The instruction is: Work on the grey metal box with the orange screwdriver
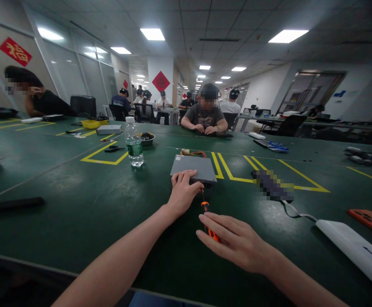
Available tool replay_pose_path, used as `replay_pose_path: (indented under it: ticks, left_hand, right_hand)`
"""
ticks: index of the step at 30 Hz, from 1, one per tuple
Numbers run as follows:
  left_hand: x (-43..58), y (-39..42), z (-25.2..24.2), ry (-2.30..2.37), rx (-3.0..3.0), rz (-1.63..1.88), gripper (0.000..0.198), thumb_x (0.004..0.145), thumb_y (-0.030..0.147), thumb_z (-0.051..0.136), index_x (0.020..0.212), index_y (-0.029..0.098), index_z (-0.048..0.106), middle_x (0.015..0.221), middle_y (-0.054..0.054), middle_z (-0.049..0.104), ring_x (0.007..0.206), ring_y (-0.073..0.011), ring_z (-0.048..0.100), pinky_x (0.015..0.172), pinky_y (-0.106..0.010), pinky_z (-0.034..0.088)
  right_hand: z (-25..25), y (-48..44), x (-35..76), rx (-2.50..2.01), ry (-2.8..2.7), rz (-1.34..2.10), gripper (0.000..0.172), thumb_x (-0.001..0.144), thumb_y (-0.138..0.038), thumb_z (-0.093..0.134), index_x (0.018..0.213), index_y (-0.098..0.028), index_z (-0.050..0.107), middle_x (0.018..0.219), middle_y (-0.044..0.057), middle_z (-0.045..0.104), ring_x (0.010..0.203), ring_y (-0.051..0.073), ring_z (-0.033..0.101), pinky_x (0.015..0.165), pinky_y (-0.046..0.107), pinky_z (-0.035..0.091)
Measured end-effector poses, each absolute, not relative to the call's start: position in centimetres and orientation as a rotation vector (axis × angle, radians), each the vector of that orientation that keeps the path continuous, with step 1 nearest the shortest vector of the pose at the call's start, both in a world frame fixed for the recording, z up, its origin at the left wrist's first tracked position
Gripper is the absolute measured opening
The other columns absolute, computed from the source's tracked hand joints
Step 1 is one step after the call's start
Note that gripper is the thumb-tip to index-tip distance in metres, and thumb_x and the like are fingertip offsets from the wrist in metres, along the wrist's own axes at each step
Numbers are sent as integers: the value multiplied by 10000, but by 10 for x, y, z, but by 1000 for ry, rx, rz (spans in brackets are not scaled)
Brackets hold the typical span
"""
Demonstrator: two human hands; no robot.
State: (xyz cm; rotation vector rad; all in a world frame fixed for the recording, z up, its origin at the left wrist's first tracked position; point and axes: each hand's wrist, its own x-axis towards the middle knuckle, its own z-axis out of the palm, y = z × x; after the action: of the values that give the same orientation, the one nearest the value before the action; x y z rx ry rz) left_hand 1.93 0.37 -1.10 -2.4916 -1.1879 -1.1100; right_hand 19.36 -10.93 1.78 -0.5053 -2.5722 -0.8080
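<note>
Your left hand [183,194] rests, grip spread, on the grey box [195,167] at the frame's centre. Just below, your right hand [235,238] grips the screwdriver [205,207], its shaft pointing toward the box.

The bare left forearm [122,266] stretches forward, the left hand [183,192] palm down with fingers loosely bent; the bare right forearm [296,275] comes in from the lower right, the right hand [235,241] turned inward, its digits nearly straight and pointing left.
</note>
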Motion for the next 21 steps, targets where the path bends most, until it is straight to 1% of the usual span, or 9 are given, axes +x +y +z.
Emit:
replay_pose_path:
  ticks: [2, 4, 7, 10, 13, 15, 17, 19, 21]
  left_hand:
    - [19, 3, -10, -1186, -2504, -1115, 244, 830, 233, 581, 1052, 333, 586, 1286, -27, 501, 1224, -217, 397, 961, -426, 272]
    - [20, 2, -10, -1212, -2508, -1151, 308, 838, 206, 550, 1134, 287, 518, 1270, -30, 521, 1212, -201, 409, 973, -408, 268]
    - [21, 2, -10, -1253, -2481, -1191, 375, 841, 171, 510, 1205, 234, 443, 1257, -37, 537, 1192, -189, 428, 985, -393, 255]
    - [22, 2, -10, -1239, -2465, -1163, 344, 864, 186, 481, 1201, 247, 456, 1258, -25, 542, 1184, -190, 435, 973, -393, 253]
    - [22, 2, -9, -1238, -2449, -1158, 268, 881, 220, 475, 1144, 265, 501, 1235, -5, 560, 1163, -185, 451, 947, -385, 264]
    - [22, 3, -9, -1250, -2434, -1169, 243, 880, 227, 485, 1118, 267, 514, 1215, 2, 572, 1147, -181, 461, 934, -379, 270]
    - [22, 3, -9, -1256, -2424, -1175, 235, 879, 228, 491, 1109, 265, 519, 1207, 1, 575, 1141, -180, 465, 931, -377, 272]
    - [22, 3, -9, -1254, -2421, -1171, 235, 881, 229, 487, 1111, 263, 521, 1209, -7, 574, 1141, -183, 464, 932, -377, 274]
    - [22, 3, -10, -1247, -2420, -1165, 238, 882, 233, 482, 1116, 260, 521, 1211, -17, 573, 1143, -187, 463, 932, -379, 277]
  right_hand:
    - [10, -105, 192, -501, -2471, -903, 195, 837, -181, 580, 1021, -234, 618, 1043, 79, 661, 975, 189, 607, 767, 281, 534]
    - [2, -103, 190, -513, -2372, -925, 120, 825, -198, 605, 933, -250, 620, 959, 66, 672, 799, 153, 627, 659, 257, 528]
    - [-6, -103, 187, -536, -2328, -808, 138, 819, -128, 582, 929, -208, 603, 1005, 112, 647, 688, 133, 600, 589, 250, 498]
    - [-8, -105, 185, -595, -2369, -672, 183, 836, -106, 531, 989, -184, 591, 1092, 152, 603, 734, 140, 607, 627, 254, 506]
    - [-5, -109, 185, -662, -2408, -532, 234, 886, -188, 452, 1095, -167, 555, 1154, 188, 552, 922, 196, 610, 658, 259, 524]
    - [-3, -111, 184, -662, -2424, -499, 270, 907, -213, 403, 1140, -155, 528, 1170, 207, 536, 976, 213, 600, 658, 266, 531]
    - [-2, -110, 184, -622, -2397, -539, 241, 908, -216, 428, 1118, -153, 530, 1127, 200, 566, 906, 193, 621, 647, 263, 529]
    - [-4, -107, 183, -574, -2334, -596, 184, 882, -223, 517, 1046, -143, 539, 1044, 180, 609, 830, 172, 629, 626, 253, 520]
    - [-7, -104, 183, -554, -2271, -591, 191, 850, -242, 587, 992, -132, 521, 1012, 179, 623, 814, 167, 628, 619, 251, 515]
